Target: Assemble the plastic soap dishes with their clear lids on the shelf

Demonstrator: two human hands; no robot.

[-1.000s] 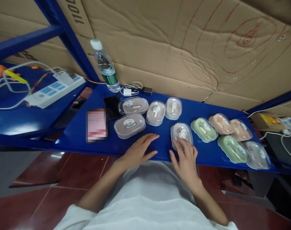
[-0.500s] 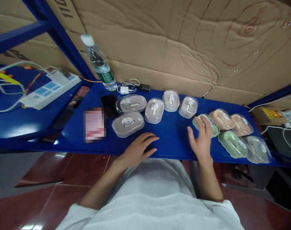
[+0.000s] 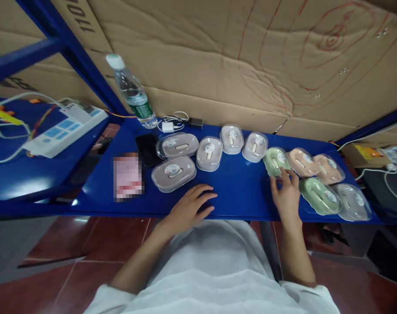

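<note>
Several oval soap boxes with clear lids lie in a row on the blue shelf (image 3: 237, 192). My right hand (image 3: 285, 194) is spread, its fingertips touching the near edge of a green box (image 3: 275, 159). Beside that one sit a peach box (image 3: 301, 162), a second peach box (image 3: 329, 168), another green box (image 3: 319, 195) and a clear box (image 3: 352, 201). My left hand (image 3: 190, 207) rests flat and open on the shelf, just below a grey box (image 3: 174, 172). White boxes (image 3: 255, 146) stand between the two groups.
A water bottle (image 3: 133, 93), a white charger with cable (image 3: 169, 126) and a black phone (image 3: 148, 148) stand at the back left. A blurred pink card (image 3: 127, 176) lies near the front edge. A power strip (image 3: 64, 128) sits on the left shelf. Cardboard lines the wall behind.
My right hand let go of a white box, now placed in the back row, then moved right to the green box. The left hand stayed put.
</note>
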